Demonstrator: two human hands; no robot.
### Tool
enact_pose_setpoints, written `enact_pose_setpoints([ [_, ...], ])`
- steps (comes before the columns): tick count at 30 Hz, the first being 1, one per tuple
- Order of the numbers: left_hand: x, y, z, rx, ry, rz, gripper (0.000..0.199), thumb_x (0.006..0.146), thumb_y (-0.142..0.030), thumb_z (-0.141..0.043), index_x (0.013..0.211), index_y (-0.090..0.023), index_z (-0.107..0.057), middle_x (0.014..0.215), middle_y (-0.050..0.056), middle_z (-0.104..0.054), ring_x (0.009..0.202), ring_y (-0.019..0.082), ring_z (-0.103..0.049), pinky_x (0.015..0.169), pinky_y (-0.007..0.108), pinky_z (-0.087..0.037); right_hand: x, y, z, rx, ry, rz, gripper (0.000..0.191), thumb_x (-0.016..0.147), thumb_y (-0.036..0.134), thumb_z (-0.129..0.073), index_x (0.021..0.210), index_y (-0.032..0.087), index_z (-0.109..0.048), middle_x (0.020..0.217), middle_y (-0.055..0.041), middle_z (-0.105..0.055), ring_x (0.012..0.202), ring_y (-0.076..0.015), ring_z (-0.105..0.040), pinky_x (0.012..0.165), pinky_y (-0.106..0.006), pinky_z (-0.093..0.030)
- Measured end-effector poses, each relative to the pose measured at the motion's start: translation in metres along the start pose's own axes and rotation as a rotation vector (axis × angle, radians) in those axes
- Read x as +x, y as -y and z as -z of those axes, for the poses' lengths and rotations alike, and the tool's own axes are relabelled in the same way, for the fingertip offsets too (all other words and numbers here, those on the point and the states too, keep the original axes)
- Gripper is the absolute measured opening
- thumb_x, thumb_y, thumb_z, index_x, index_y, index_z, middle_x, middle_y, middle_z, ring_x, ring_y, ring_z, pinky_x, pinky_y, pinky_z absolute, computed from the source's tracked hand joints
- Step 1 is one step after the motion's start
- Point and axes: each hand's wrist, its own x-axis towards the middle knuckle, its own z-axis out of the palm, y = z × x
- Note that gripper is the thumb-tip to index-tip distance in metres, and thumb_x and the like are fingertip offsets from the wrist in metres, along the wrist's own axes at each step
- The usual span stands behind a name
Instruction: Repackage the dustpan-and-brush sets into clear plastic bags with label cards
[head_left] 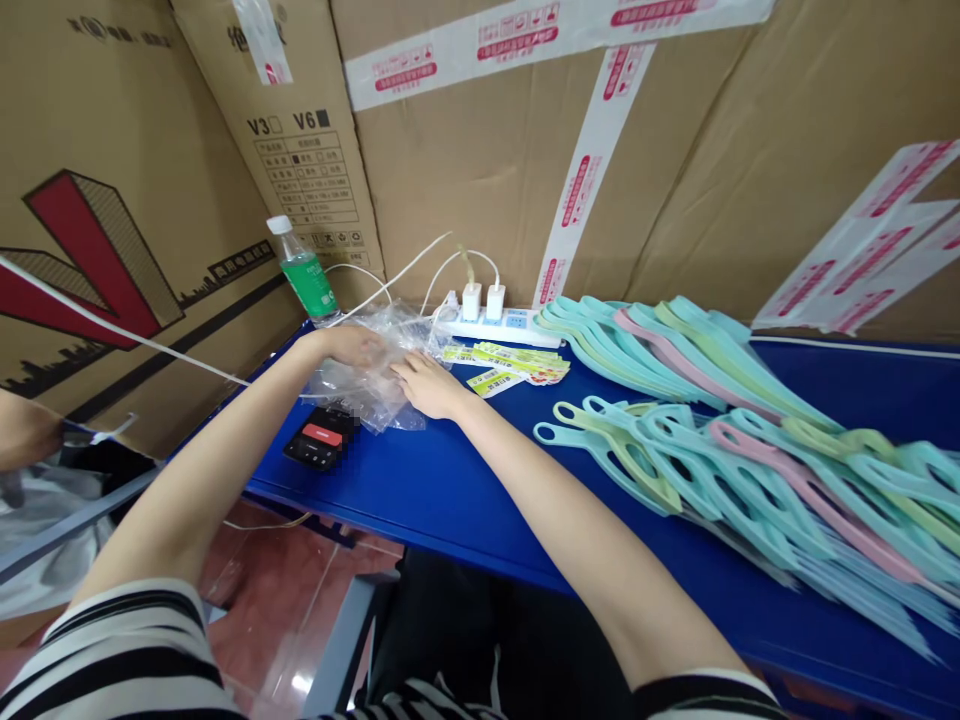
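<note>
A loose pile of clear plastic bags (386,395) lies at the left end of the blue table. My left hand (356,345) is in at the back of this pile, its fingers smeared and partly lost among the plastic. Just to its right, my right hand (426,385) has its fingertips closed on a clear bag. Close by on the right are several yellow-green and white printed labels (517,362). A black phone (319,437) with a red bar on its lit screen lies in front of the bags.
A bottle with a green label (307,280) stands behind the bags. A white power strip (510,325) with chargers and cables runs along the back. Pastel plastic handled items (720,460) are heaped at right. Cardboard boxes (487,160) wall the far side. Another person's arm (26,432) shows at left.
</note>
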Motion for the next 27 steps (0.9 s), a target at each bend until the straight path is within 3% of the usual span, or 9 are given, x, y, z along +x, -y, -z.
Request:
enact_pose_setpoints([
  [3,0.001,-0.004,0.000,-0.034,0.066,-0.010,0.055,0.078,-0.033,-0.057,0.133,-0.024,-0.052,0.106,0.003,-0.070,0.086,0.017,-0.065,0.081,0.022,-0.045,0.000,0.001,0.003,0.018,0.041,0.000,0.051,0.090,0.016,-0.044,0.140,0.015,-0.052,0.152,-0.0112,-0.044,0.145,-0.0298,-0.029,0.118,-0.052,-0.022],
  [7,0.004,-0.008,-0.001,-0.063,0.126,-0.024,0.053,0.081,-0.040,-0.057,0.130,-0.019,-0.051,0.094,0.003,-0.071,0.078,0.015,-0.064,0.076,0.022,-0.045,0.000,0.004,0.008,0.024,0.067,-0.015,0.053,0.087,0.011,-0.046,0.140,0.014,-0.051,0.151,-0.0114,-0.046,0.144,-0.0278,-0.030,0.119,-0.051,-0.022],
  [11,0.010,-0.012,-0.001,-0.051,0.121,-0.027,0.051,0.075,-0.040,-0.065,0.120,-0.017,-0.055,0.088,0.003,-0.069,0.078,0.017,-0.062,0.075,0.023,-0.043,0.000,0.006,0.011,0.014,0.044,-0.036,0.041,0.093,0.017,-0.053,0.134,0.018,-0.055,0.145,-0.0117,-0.051,0.137,-0.0281,-0.042,0.113,-0.053,-0.031],
  [16,0.018,-0.023,-0.001,-0.008,0.063,-0.053,0.032,0.073,-0.035,-0.064,0.100,-0.018,-0.063,0.085,0.003,-0.068,0.077,0.018,-0.059,0.071,0.024,-0.039,0.001,0.006,0.010,-0.006,-0.010,-0.071,0.035,0.093,0.036,-0.060,0.124,0.019,-0.058,0.130,-0.0096,-0.058,0.110,-0.0242,-0.060,0.092,-0.048,-0.051],
  [21,0.024,-0.027,-0.004,-0.006,0.051,-0.048,0.018,0.071,-0.033,-0.061,0.078,-0.017,-0.064,0.071,0.003,-0.063,0.070,0.017,-0.054,0.065,0.025,-0.035,0.004,0.006,0.007,-0.031,-0.036,-0.105,0.036,0.094,0.035,-0.059,0.126,0.019,-0.058,0.133,-0.0101,-0.056,0.115,-0.0256,-0.058,0.095,-0.050,-0.049],
  [27,0.025,-0.014,-0.008,-0.089,0.143,-0.054,0.027,0.076,-0.040,-0.051,0.067,-0.017,-0.061,0.058,0.000,-0.056,0.057,0.014,-0.047,0.057,0.024,-0.033,0.007,0.006,0.006,-0.048,-0.034,-0.118,0.038,0.094,0.035,-0.059,0.128,0.020,-0.056,0.136,-0.0104,-0.054,0.118,-0.0266,-0.056,0.097,-0.052,-0.047],
])
